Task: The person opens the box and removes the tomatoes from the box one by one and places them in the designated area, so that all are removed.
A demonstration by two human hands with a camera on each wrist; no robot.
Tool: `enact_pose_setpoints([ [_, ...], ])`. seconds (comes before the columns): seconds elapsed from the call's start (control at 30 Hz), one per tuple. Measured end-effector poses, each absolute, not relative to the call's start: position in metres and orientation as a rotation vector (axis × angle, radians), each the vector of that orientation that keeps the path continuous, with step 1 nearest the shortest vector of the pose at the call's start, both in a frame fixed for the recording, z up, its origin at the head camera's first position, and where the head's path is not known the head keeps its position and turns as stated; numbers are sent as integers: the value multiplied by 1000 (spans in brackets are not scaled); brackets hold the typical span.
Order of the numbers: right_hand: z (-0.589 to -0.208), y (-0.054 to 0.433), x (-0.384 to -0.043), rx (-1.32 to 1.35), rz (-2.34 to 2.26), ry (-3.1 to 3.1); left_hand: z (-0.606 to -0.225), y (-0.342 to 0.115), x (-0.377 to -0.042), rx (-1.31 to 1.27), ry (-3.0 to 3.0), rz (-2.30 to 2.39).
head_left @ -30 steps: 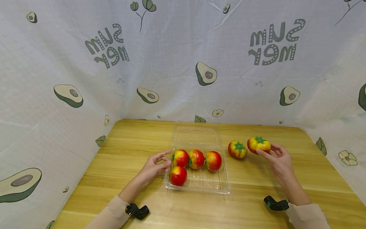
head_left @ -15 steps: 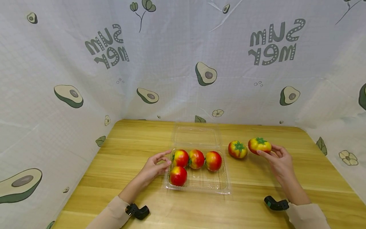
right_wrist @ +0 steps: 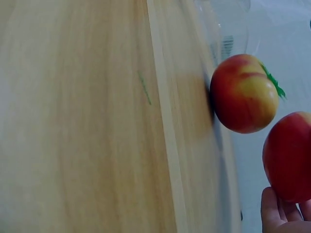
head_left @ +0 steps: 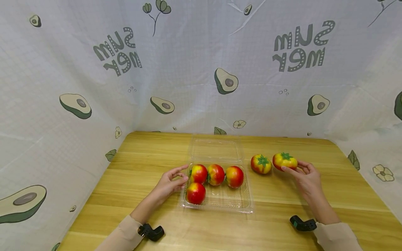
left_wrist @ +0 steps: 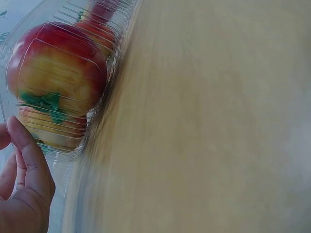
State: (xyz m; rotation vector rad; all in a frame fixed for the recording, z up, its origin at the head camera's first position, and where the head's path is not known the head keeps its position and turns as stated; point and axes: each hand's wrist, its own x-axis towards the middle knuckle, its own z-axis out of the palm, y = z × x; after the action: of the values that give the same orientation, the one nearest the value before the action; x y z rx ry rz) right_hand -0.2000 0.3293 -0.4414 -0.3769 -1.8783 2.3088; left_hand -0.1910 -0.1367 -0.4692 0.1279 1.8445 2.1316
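A clear plastic box (head_left: 220, 207) lies open in the middle of the table, with several red-and-yellow tomatoes, such as this front-left tomato (head_left: 196, 193), inside it. My left hand (head_left: 171, 180) pinches the box's left rim between thumb and fingers; the left wrist view shows the thumb (left_wrist: 29, 150) against the rim. To the right of the box my right hand (head_left: 306, 176) holds a tomato (head_left: 284, 161), its green leaf top facing up. Another tomato (head_left: 261, 164) rests on the table just left of the held one. The right wrist view cuts off part of the held tomato (right_wrist: 291, 158).
The box's hinged lid (head_left: 215, 149) lies folded back behind it. A wooden table (head_left: 150, 150) carries everything. Behind and at the sides hangs a white curtain (head_left: 188, 69) printed with avocados. Black wrist devices, such as the left wrist device (head_left: 152, 233), sit at both cuffs.
My right hand and its tomato have shifted only slightly, sinking a little. My left hand, the box and the other tomatoes stay where they were.
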Motion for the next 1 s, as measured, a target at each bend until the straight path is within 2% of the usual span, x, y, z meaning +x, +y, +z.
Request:
enact_pose_setpoints([
  [1.0,-453,330,-211,-545,2230,-2041,-470,-136,-191,102,1848,2139],
])
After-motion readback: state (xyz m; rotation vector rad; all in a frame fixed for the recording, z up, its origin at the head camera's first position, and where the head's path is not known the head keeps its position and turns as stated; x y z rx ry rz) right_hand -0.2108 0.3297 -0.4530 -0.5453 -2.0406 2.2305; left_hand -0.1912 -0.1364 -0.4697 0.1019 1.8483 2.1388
